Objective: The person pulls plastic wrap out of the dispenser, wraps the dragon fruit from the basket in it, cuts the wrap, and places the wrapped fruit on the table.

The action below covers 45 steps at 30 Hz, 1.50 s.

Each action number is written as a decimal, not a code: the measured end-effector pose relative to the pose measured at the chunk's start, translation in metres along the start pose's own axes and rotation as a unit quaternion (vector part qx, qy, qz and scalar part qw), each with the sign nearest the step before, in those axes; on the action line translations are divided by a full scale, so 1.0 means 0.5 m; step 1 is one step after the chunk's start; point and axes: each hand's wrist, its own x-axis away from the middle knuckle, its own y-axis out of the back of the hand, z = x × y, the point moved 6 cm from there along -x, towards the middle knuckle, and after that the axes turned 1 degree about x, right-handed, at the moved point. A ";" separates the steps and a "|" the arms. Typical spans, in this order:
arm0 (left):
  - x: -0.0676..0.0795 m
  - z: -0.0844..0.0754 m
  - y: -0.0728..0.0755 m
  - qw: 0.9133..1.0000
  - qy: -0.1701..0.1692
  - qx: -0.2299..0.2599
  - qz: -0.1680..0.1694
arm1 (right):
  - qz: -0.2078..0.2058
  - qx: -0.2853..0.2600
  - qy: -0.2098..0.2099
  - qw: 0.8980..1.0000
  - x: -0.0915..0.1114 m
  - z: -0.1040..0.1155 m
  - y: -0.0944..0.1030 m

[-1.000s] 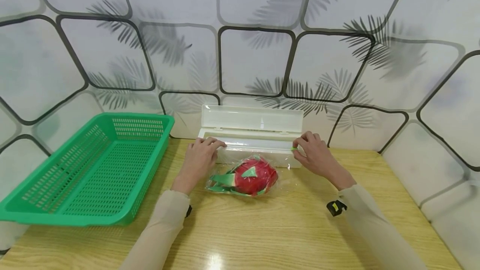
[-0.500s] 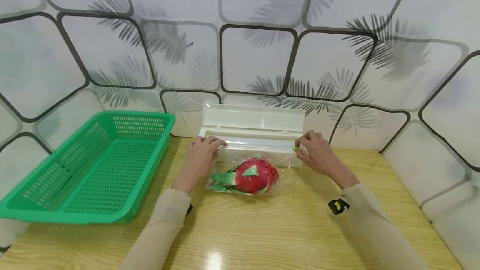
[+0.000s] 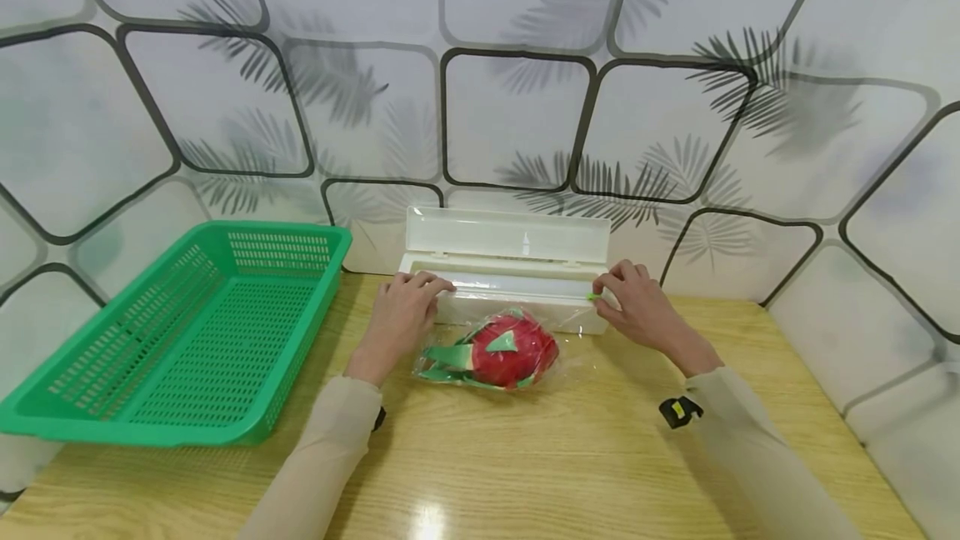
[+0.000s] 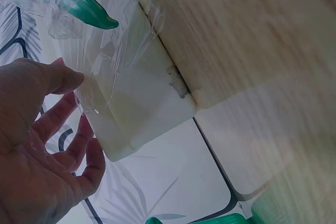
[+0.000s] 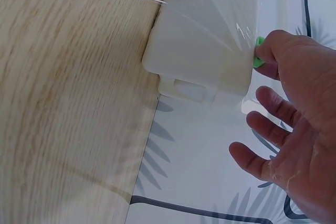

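Observation:
A white cling film dispenser (image 3: 585,320) stands by the wall, its lid (image 3: 510,234) raised. Clear film (image 4: 113,59) runs over its front edge and down around a red dragon fruit (image 3: 517,350) with green tips, which lies wrapped on the table. With thumb and fingers bent over the front edge, my left hand (image 3: 397,315) holds the dispenser's left end, film under the thumb. At the right end, my right hand (image 3: 637,307) pinches a small green slider (image 5: 259,52) between thumb and index finger; its other fingers are spread apart.
To the left, a green plastic basket (image 3: 217,357) with slotted walls reaches near the table's left side. The patterned wall (image 3: 517,123) rises right behind the dispenser. Wood-grain tabletop (image 3: 525,465) extends in front of the fruit and to the right.
The whole head view has shifted very slightly. Both hands keep their places at the two ends of the dispenser, and the dragon fruit lies as before.

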 end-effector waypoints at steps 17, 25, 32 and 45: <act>0.000 0.000 -0.002 1.000 0.005 0.007 0.009 | 0.040 -0.007 0.020 0.999 -0.005 -0.007 0.007; 0.000 0.001 -0.003 1.000 0.003 0.002 0.010 | 0.054 -0.010 0.023 0.998 -0.005 -0.006 0.010; 0.001 0.002 -0.003 1.000 0.004 0.005 0.009 | 0.045 -0.004 0.035 0.998 -0.004 -0.005 0.012; 0.000 0.004 -0.002 1.000 -0.004 -0.003 -0.008 | 0.035 0.006 0.046 0.998 -0.006 -0.011 0.011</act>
